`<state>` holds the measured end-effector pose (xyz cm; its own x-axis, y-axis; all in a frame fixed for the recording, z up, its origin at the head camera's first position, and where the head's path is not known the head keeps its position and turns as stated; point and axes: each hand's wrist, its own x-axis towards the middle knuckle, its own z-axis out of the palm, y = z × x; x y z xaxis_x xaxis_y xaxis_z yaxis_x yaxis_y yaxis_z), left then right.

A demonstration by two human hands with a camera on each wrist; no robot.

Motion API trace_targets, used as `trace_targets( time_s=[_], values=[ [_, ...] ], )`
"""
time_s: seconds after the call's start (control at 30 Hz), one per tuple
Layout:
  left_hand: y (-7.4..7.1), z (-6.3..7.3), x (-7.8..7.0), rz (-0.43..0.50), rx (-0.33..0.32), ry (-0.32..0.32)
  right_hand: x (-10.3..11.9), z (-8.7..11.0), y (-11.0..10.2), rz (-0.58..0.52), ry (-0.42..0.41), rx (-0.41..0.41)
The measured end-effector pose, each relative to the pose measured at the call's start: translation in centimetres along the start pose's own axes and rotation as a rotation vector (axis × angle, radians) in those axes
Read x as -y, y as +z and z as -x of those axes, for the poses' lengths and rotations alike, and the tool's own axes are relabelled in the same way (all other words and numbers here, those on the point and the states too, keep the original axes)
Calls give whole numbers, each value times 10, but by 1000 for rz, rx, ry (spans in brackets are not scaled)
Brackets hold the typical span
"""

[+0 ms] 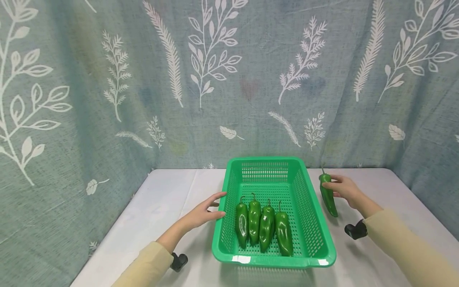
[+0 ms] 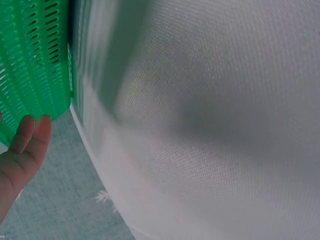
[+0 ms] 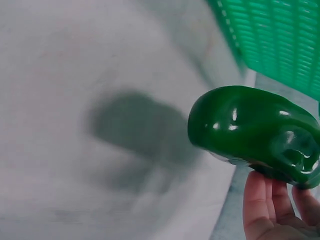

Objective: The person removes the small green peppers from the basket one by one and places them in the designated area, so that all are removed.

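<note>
A green plastic basket (image 1: 273,261) stands on the white table (image 1: 168,199) with several green peppers (image 1: 266,227) lying side by side in its near half. My left hand (image 1: 209,210) rests with straight fingers (image 2: 31,134) against the basket's left wall (image 2: 35,60). To the right of the basket, my right hand (image 1: 343,189) grips another green pepper (image 1: 328,196) near its stem end, lifted just off the table. In the right wrist view this pepper (image 3: 250,130) sits over my fingers (image 3: 265,207), with its shadow on the cloth and the basket (image 3: 272,35) behind it.
A grey-green curtain (image 1: 229,79) printed with white leaves hangs behind and to both sides of the table. White tablecloth (image 2: 210,125) stretches left of the basket, and more lies to its right (image 3: 75,100). The far half of the basket holds nothing.
</note>
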<state>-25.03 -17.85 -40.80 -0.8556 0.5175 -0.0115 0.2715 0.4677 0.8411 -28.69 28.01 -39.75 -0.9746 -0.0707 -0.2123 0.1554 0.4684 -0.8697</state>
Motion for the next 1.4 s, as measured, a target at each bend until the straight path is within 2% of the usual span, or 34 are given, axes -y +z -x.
trace_targets(
  time_s=[0.3, 0.37, 0.53, 0.6, 0.8, 1.07, 1.4],
  values=[
    [1, 0, 1, 8, -7, -9, -25, -3, 3, 116, 59, -37],
    [1, 2, -5, 8, -8, -13, -29, -3, 3, 131, 66, -52],
    [1, 3, -7, 4, -9, -20, -33, -2, 4, 172, 89, -83],
    [1, 0, 0, 5, -8, -18, -34, -2, 6, 197, 102, -96],
    [1, 0, 0, 4, -3, -6, -39, -2, 11, 262, 105, -125],
    [2, 1, 0, 2, -6, -16, -46, -1, 13, 273, 46, -133],
    [1, 0, 1, -11, -9, -7, -48, -3, 15, 241, 57, -148]
  ],
)
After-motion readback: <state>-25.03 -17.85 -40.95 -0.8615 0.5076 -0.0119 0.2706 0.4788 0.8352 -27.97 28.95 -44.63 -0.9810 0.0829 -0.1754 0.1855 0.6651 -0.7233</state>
